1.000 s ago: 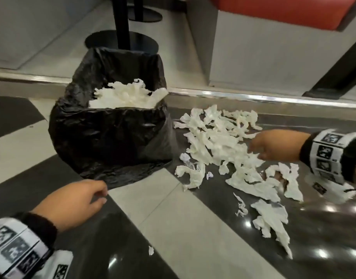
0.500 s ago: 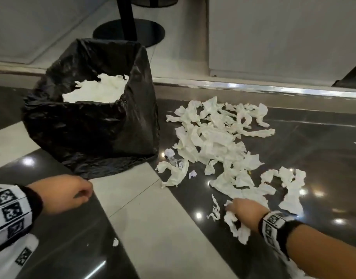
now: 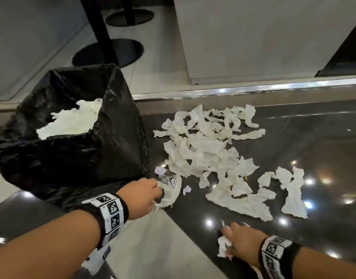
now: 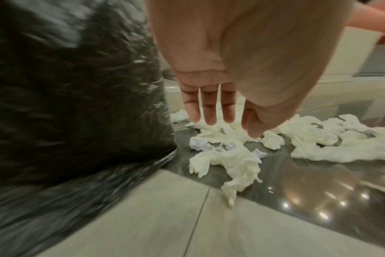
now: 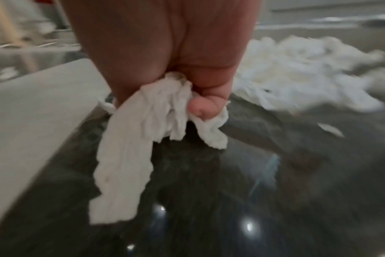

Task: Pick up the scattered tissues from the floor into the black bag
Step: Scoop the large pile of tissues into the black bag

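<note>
The black bag [image 3: 72, 158] stands open on the floor at the left, with white tissues [image 3: 72, 121] inside. Many torn white tissues [image 3: 205, 152] lie scattered on the dark tiles to its right. My left hand [image 3: 150, 190] reaches beside the bag's base, fingers [image 4: 209, 111] straight and spread, just above a crumpled tissue strip [image 4: 231, 161]. My right hand [image 3: 233, 236] sits low near the front and grips a bunch of tissue strips [image 5: 147, 121] that hang from its curled fingers.
A metal strip [image 3: 253, 90] edges a raised step behind the tissues. Black round table bases [image 3: 108, 53] and a pale cabinet wall [image 3: 253, 41] stand beyond it. A light tile band [image 3: 153, 244] runs diagonally between my arms.
My left hand moved right from the dark tile to the tissue beside the bag. My right hand closed on tissue strips near the front and lifted them off the floor.
</note>
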Demonstrator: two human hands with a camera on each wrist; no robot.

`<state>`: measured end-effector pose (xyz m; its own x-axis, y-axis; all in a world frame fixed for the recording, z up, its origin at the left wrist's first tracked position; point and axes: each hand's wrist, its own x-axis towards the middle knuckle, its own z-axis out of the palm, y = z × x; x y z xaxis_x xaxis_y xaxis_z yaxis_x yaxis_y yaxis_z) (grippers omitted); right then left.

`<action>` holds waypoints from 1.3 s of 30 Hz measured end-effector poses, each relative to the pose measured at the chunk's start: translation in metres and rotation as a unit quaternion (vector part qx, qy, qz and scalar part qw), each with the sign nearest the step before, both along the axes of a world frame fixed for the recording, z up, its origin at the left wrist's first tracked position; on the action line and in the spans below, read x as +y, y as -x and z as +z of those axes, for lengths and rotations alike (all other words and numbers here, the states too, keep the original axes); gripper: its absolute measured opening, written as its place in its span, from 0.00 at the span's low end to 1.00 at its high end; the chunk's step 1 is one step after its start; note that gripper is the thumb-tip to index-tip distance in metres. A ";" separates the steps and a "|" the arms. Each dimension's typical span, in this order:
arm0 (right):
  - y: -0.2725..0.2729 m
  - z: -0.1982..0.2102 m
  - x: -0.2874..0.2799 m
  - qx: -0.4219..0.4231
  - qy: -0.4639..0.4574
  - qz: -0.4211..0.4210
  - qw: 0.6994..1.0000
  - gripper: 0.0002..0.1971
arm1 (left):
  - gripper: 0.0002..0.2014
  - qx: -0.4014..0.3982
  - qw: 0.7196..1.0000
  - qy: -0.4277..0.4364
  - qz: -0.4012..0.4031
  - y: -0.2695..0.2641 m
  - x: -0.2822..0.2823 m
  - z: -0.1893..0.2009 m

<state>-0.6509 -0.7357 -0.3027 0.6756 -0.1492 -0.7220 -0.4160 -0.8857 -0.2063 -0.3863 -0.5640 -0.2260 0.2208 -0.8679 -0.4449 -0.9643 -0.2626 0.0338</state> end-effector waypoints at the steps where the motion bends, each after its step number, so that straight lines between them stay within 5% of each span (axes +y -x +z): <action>1: 0.007 0.004 -0.006 -0.009 -0.006 -0.025 1.000 0.20 | 0.14 -0.006 1.000 0.011 -0.018 -0.002 -0.012 -0.003; 4: 0.018 0.018 -0.018 -0.028 -0.018 -0.090 0.995 0.09 | 0.24 0.004 1.000 0.004 -0.022 -0.006 -0.043 -0.026; 8: 0.012 0.038 -0.026 -0.067 0.012 -0.134 0.989 0.14 | 0.38 0.028 0.992 -0.123 0.009 -0.006 -0.057 -0.066; 12: -0.009 0.059 -0.042 -0.141 0.037 -0.154 0.977 0.15 | 0.19 0.039 0.997 -0.068 -0.004 -0.005 -0.035 -0.093; 16: -0.032 0.045 -0.061 -0.134 0.076 -0.157 0.975 0.39 | 0.15 0.103 0.993 -0.059 -0.001 -0.004 -0.013 -0.087; 19: -0.045 0.027 -0.056 -0.080 0.083 -0.113 0.987 0.47 | 0.08 0.144 0.988 -0.038 0.026 -0.003 0.005 -0.065; 24: -0.043 -0.006 -0.046 -0.047 0.115 -0.085 0.989 0.31 | 0.13 0.179 0.975 0.063 0.115 -0.009 0.041 -0.016; 27: -0.051 -0.002 -0.045 -0.087 0.118 -0.065 0.987 0.17 | 0.06 0.188 0.965 0.119 0.140 -0.025 0.058 0.014; 29: -0.058 0.009 -0.046 -0.123 0.106 -0.091 0.983 0.11 | 0.10 0.197 0.958 0.152 0.145 -0.038 0.066 0.036; 31: -0.063 0.022 -0.047 -0.150 0.109 -0.095 0.978 0.11 | 0.12 0.222 0.927 0.235 0.192 -0.047 0.067 0.067; 34: -0.065 0.043 -0.044 -0.163 0.119 -0.121 0.972 0.14 | 0.10 0.257 0.830 0.412 0.273 -0.064 0.060 0.128; 37: -0.064 0.068 -0.041 -0.180 0.115 -0.151 0.965 0.16 | 0.09 0.170 0.759 0.547 0.309 -0.094 0.039 0.183; 39: -0.064 0.083 -0.041 -0.199 0.115 -0.166 0.959 0.17 | 0.05 0.102 0.754 0.536 0.366 -0.125 0.018 0.208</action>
<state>-0.5866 -0.7764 -0.2199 0.7783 -0.5288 -0.3385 -0.6122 -0.7588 -0.2223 -0.2614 -0.5459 -0.0179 0.8372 -0.4315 0.3361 -0.5203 -0.4387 0.7327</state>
